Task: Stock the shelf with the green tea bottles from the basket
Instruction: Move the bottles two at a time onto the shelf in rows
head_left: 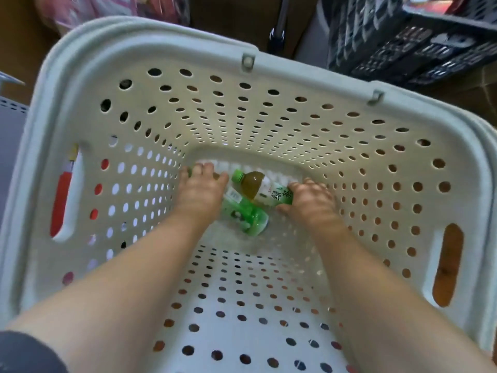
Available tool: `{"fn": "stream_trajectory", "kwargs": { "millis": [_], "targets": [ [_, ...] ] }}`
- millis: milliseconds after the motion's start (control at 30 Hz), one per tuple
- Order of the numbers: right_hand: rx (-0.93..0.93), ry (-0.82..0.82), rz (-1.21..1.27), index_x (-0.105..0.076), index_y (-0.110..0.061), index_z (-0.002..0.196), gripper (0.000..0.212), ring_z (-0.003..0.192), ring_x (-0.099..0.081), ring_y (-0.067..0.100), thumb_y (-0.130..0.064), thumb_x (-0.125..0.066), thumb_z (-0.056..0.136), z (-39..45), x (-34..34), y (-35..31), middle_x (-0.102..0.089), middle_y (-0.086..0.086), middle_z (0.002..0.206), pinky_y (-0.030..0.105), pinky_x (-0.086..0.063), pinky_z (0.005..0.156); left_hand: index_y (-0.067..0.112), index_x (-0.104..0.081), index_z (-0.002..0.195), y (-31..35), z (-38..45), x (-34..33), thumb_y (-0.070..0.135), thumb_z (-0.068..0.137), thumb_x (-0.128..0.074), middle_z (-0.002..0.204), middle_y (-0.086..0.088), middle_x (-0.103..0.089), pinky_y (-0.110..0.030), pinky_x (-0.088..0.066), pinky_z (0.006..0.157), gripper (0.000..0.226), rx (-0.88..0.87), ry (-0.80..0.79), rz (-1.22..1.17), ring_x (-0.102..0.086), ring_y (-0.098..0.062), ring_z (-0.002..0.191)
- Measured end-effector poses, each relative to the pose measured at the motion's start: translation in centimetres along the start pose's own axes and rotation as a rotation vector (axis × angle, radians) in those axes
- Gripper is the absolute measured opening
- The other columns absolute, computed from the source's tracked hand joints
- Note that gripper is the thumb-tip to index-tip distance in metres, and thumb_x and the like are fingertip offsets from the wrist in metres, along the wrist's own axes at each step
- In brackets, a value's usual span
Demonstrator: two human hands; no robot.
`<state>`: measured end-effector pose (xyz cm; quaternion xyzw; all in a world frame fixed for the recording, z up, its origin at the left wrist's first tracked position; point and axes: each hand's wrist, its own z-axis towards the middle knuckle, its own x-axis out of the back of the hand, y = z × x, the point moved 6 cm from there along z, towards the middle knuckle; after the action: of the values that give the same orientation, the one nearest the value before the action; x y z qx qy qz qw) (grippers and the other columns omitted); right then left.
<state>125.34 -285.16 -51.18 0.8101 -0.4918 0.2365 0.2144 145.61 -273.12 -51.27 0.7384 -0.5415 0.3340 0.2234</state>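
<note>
Both bare arms reach down into a deep, pale grey plastic basket (269, 76) with round holes punched through its walls and floor. Two clear plastic green tea bottles lie on their sides on the basket's floor, close to its far edge.

The first green tea bottle (262, 190), with a green cap, brownish tea and a white-and-green label, lies across the floor with its cap pointing toward the left wall. The right hand (309, 200) is at its base end, fingers (295, 188) curled over the labelled part and touching it; whether they fully close around the bottle cannot be told, since the hand hides the far side.

The second green tea bottle (246, 215), wrapped in a bright green label, lies nearer the viewer and partly under the first, its base pointing to the near right. The left hand (200, 191) covers its upper end, palm down, fingers (207, 170) spread and bent toward the far edge of the floor. The hand hides the neck, so whether the grip is closed cannot be told.

The two hands are apart, with the first bottle's cap and shoulder showing between them.

A dark perforated plastic crate (419, 39) stands outside the basket beyond its far right corner.
</note>
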Motion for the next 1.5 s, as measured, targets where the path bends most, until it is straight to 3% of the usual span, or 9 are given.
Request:
{"fn": "stream_trajectory", "kwargs": {
  "millis": [133, 300, 467, 600, 733, 900, 1233, 1333, 1500],
  "targets": [
    [0.017, -0.051, 0.098, -0.054, -0.024, 0.152, 0.083, 0.140, -0.053, 0.032, -0.071, -0.077, 0.087, 0.4, -1.2, -0.7, -0.057, 0.008, 0.150, 0.047, -0.046, 0.118, 0.028, -0.031, 0.165, -2.3, 0.5, -1.4, 0.012, 0.093, -0.071, 0.165, -0.024, -0.025, -0.054, -0.031, 0.127, 0.083, 0.132, 0.074, -0.106, -0.027, -0.045, 0.154],
    [0.034, -0.127, 0.244, -0.047, -0.019, 0.149, 0.085, 0.129, -0.059, 0.030, -0.069, -0.078, 0.088, 0.6, -3.1, -2.5, -0.060, 0.006, 0.135, 0.048, -0.052, 0.111, 0.007, -0.048, 0.149, -3.1, 0.5, -3.2, 0.036, 0.109, -0.054, 0.142, -0.022, -0.059, -0.045, -0.048, 0.104, 0.050, 0.525, -0.013, -0.758, -0.058, -0.041, 0.132],
    [0.076, -0.123, 0.302, -0.049, -0.018, 0.145, 0.067, 0.122, -0.064, 0.030, -0.059, -0.073, 0.098, 0.7, -4.0, -5.2, -0.065, 0.006, 0.128, 0.043, -0.054, 0.100, 0.007, -0.035, 0.144, 0.2, 1.4, -4.8, 0.071, 0.089, -0.074, 0.129, -0.015, -0.066, -0.041, -0.054, 0.096, 0.092, 0.555, -0.153, -1.101, -0.068, -0.036, 0.120],
    [0.100, -0.134, 0.366, -0.020, -0.023, 0.171, 0.093, 0.137, -0.058, 0.033, -0.057, -0.070, 0.100, 1.3, -4.6, -5.7, -0.058, 0.009, 0.150, 0.049, -0.050, 0.113, 0.016, -0.036, 0.147, -0.8, 2.0, -6.3, 0.070, 0.071, -0.091, 0.134, -0.014, -0.063, -0.049, -0.057, 0.104, 0.108, 0.587, -0.166, -1.100, -0.066, -0.037, 0.123],
    [0.131, -0.145, 0.475, 0.001, -0.028, 0.175, 0.104, 0.160, -0.034, 0.034, -0.047, -0.071, 0.103, 1.0, -4.6, -6.0, -0.032, 0.009, 0.173, 0.053, -0.032, 0.130, 0.013, -0.055, 0.131, -2.3, 1.8, -5.4, 0.047, 0.075, -0.097, 0.124, -0.011, -0.068, -0.044, -0.060, 0.102, 0.077, 0.585, -0.159, -1.016, -0.069, -0.032, 0.115],
    [0.187, -0.146, 0.449, -0.025, -0.027, 0.171, 0.099, 0.146, -0.051, 0.031, -0.041, -0.083, 0.092, 0.8, -3.4, -5.9, -0.052, 0.004, 0.159, 0.051, -0.046, 0.121, 0.019, -0.062, 0.111, -3.1, 1.3, -5.1, 0.020, 0.077, -0.097, 0.114, -0.011, -0.071, -0.048, -0.060, 0.103, 0.049, 0.537, -0.208, -1.146, -0.070, -0.032, 0.109],
    [0.327, 0.044, 0.749, -0.046, -0.026, 0.147, 0.075, 0.102, -0.067, 0.006, -0.021, -0.088, 0.085, -8.0, 2.7, -3.8, -0.067, -0.016, 0.115, 0.023, -0.059, 0.085, 0.036, -0.042, 0.146, -3.0, -6.2, 2.1, -0.002, 0.079, -0.089, 0.118, -0.002, -0.078, -0.057, -0.058, 0.105, 0.090, 0.283, -0.145, -1.532, -0.075, -0.026, 0.114],
    [0.400, 0.131, 0.814, -0.046, -0.040, 0.151, 0.086, 0.113, -0.068, 0.003, -0.026, -0.088, 0.078, -11.9, 5.3, -3.7, -0.069, -0.020, 0.123, 0.042, -0.062, 0.100, 0.033, -0.040, 0.151, -3.4, -9.7, 5.6, 0.005, 0.068, -0.090, 0.120, -0.004, -0.077, -0.057, -0.061, 0.101, 0.100, 0.250, -0.029, -1.589, -0.077, -0.026, 0.112],
    [0.575, 0.262, 0.836, -0.042, -0.047, 0.160, 0.090, 0.126, -0.064, 0.009, -0.041, -0.082, 0.079, -18.6, 10.0, -3.8, -0.067, -0.015, 0.139, 0.046, -0.057, 0.110, 0.030, -0.038, 0.149, -3.3, -15.9, 11.6, 0.044, 0.079, -0.094, 0.129, 0.000, -0.067, -0.051, -0.058, 0.100, 0.091, 0.256, 0.161, -1.783, -0.069, -0.025, 0.119]
  ]
}}
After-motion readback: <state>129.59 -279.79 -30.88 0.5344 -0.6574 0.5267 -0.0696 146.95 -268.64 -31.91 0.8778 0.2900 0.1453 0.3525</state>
